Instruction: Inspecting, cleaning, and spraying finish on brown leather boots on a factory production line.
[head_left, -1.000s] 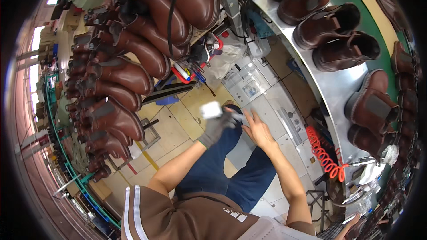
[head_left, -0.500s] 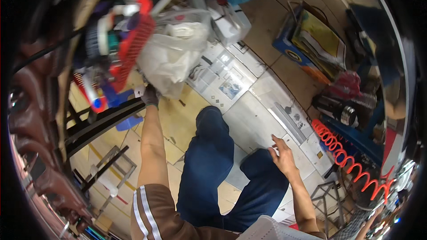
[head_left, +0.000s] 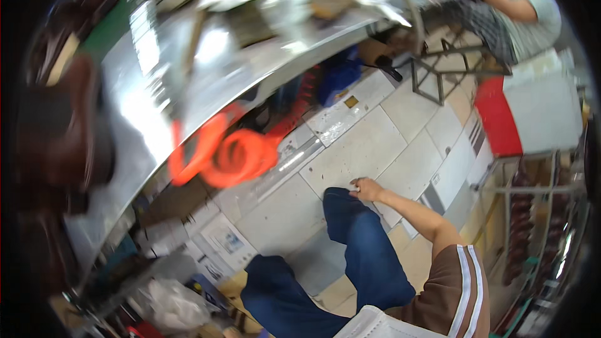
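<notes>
My right hand (head_left: pixel 368 189) is just above the knee of my blue trousers (head_left: pixel 369 244), over the tiled floor. Its fingers look loosely bent and slightly apart, with nothing visible between them. My left hand does not show; the lower left, where a crumpled translucent plastic bag (head_left: pixel 172 305) lies, is blurred and cut off by the rim. An orange-red coiled air hose (head_left: pixel 241 158), smeared by motion, hangs in front of a shiny metal worktable (head_left: pixel 141 125).
Blurred pieces (head_left: pixel 250 22) lie on the worktable. A dark metal stool frame (head_left: pixel 432 78) stands beyond my right hand, near another person (head_left: pixel 541 15) reaching out an arm. A red and white box (head_left: pixel 532 109) sits on a metal rack (head_left: pixel 532 191) at right.
The view has swung to the right, bringing the worktable, hose and other person into the picture. My left hand, earlier gloved and by the plastic bag, has left view. My right hand stays by the knee.
</notes>
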`<state>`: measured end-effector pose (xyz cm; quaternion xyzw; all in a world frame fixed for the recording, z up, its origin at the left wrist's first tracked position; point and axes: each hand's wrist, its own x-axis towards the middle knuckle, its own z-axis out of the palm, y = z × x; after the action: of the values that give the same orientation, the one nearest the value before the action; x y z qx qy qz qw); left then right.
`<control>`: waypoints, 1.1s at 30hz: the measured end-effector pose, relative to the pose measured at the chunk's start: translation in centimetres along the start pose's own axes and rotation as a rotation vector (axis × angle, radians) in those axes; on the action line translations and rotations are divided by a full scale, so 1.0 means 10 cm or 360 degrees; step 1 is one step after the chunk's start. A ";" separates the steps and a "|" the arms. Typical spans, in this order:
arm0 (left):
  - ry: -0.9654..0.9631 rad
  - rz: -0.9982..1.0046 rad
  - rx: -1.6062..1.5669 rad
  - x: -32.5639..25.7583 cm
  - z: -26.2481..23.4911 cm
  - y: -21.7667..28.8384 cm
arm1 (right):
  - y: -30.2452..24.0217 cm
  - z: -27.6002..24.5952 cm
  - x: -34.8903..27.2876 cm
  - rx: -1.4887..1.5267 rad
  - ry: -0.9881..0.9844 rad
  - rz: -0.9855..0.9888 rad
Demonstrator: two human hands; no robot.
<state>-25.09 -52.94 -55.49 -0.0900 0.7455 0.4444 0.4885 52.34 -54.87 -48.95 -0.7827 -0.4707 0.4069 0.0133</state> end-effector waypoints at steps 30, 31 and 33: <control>-0.0452 0.2173 0.3027 -2.67 2.18 -1.09 | 1.09 0.06 1.15 0.0890 0.1133 -0.0149; -0.0560 0.2334 0.3142 -2.94 2.09 -1.09 | 0.61 -0.47 0.47 0.1005 0.1186 -0.0233; -0.0936 0.1673 0.2858 -3.47 2.17 -1.11 | 0.08 -1.32 -0.41 0.1235 0.1291 -0.0264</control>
<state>12.86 -53.62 -36.61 0.7422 0.5976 -0.1062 0.2841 60.55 -53.59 -37.85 -0.7745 -0.3039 0.2145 0.5117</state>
